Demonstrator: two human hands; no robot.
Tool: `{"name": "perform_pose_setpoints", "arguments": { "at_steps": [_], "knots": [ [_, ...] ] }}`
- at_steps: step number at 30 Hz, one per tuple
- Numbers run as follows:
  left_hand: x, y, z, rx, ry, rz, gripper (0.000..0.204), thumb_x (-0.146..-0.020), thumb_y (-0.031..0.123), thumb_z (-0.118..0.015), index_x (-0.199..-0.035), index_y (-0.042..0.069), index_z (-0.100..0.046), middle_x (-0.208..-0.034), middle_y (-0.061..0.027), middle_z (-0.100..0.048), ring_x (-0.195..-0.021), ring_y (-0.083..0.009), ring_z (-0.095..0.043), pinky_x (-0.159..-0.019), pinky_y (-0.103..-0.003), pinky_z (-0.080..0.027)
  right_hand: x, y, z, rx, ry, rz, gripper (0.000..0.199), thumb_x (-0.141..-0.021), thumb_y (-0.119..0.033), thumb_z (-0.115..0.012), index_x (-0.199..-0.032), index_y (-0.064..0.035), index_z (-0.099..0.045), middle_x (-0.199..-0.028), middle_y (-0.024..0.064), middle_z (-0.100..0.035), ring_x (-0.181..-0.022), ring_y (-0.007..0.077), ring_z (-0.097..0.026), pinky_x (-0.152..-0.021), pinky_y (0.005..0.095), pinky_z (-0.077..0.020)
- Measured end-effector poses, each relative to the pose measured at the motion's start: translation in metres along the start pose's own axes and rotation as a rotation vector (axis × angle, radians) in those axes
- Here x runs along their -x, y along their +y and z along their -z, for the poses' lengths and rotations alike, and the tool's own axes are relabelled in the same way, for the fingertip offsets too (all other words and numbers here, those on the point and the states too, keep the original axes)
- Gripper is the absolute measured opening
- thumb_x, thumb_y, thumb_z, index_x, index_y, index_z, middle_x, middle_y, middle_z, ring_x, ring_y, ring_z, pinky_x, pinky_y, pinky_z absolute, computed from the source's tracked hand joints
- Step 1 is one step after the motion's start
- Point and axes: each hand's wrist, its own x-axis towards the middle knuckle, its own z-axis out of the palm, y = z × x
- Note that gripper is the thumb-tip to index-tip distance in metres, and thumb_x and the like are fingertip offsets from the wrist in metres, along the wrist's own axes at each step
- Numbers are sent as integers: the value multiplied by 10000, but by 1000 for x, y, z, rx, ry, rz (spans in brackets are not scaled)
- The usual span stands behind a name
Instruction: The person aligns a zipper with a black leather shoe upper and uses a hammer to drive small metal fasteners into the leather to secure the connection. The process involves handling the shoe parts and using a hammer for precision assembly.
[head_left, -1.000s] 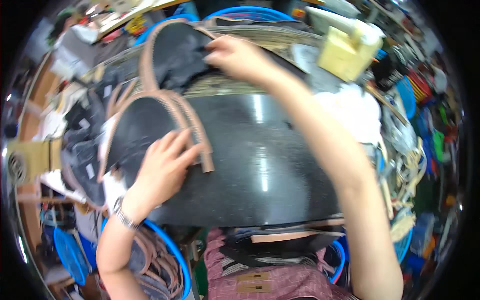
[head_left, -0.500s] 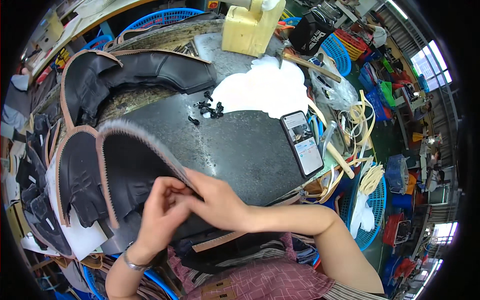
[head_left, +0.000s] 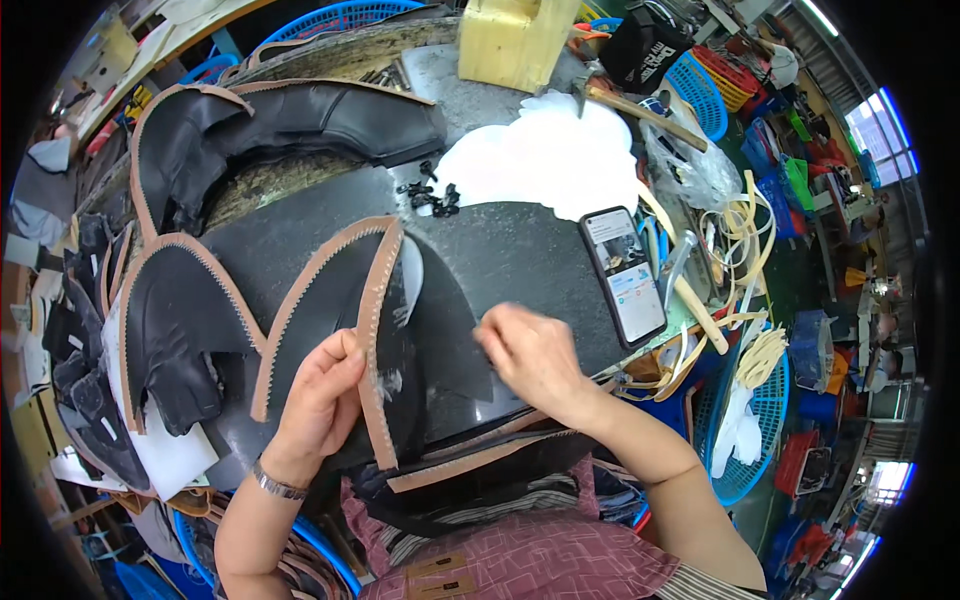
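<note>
My left hand point(head_left: 325, 395), with a metal bracelet at its wrist, pinches the tan, toothed edge strip point(head_left: 372, 345) of a folded black leather piece point(head_left: 325, 295). That piece stands up over the dark work surface. To its right hovers my right hand point(head_left: 537, 365), its fingers curled together and slightly blurred; whether anything is between them is hidden. A white rounded sheet point(head_left: 412, 275) shows behind the piece's edge. Another black leather piece point(head_left: 180, 320) with the same trim lies just left. More trimmed black leather point(head_left: 330, 115) lies curved along the back.
Several small black parts point(head_left: 430, 195) lie beyond the leather, by a stack of white sheets point(head_left: 540, 155). A phone point(head_left: 622, 275) rests at the right, near a hammer point(head_left: 645, 118) and a plastic bag point(head_left: 685, 165). A yellow block point(head_left: 510, 45) stands at the back; blue baskets point(head_left: 745, 440) stand at the right.
My hands were together at the leather edge; now my right hand has let go and moved right. The leather piece has turned, its trimmed edge now facing me.
</note>
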Motion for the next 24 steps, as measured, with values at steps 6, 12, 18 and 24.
{"name": "perform_pose_setpoints", "arguments": {
  "at_steps": [6, 12, 18, 24],
  "knots": [
    [-7, -2, 10, -30, 143, 3, 111, -923, 100, -501, -821, 56, -507, -731, 1, -567, -659, -53, -537, -615, -190, -447, -5, -33, -13, -295, -217, 14, 220, -772, -69, -642, -973, -10, -575, -899, 138, -594, -825, 330, -596, -684, 409, -490],
    [-16, 12, -15, -1545, -90, -894, 227, -759, 27, -594, -978, 36, -533, -1131, -158, -569, -1048, -263, -557, -876, -375, -456, -13, -38, -22, -138, -269, 31, 264, -744, -115, -650, -973, -12, -566, -901, 152, -575, -882, 352, -581, -738, 452, -477],
    [-10, 23, -32, -1899, -334, -529, 542, -661, 169, -746, -1139, 34, -527, -930, -49, -610, -847, -241, -567, -871, -417, -366, -12, -35, -25, -186, -275, -16, 147, -764, -107, -637, -862, -13, -583, -843, 131, -576, -819, 331, -583, -709, 432, -471],
    [-16, 4, -3, -1656, -124, -374, 132, -672, 175, -750, -786, 132, -701, -895, -29, -528, -905, -201, -503, -859, -390, -316, -19, -13, -24, -300, -15, 335, 110, -754, -74, -664, -824, -50, -582, -815, 105, -556, -728, 280, -573, -605, 373, -482]
  ]
}}
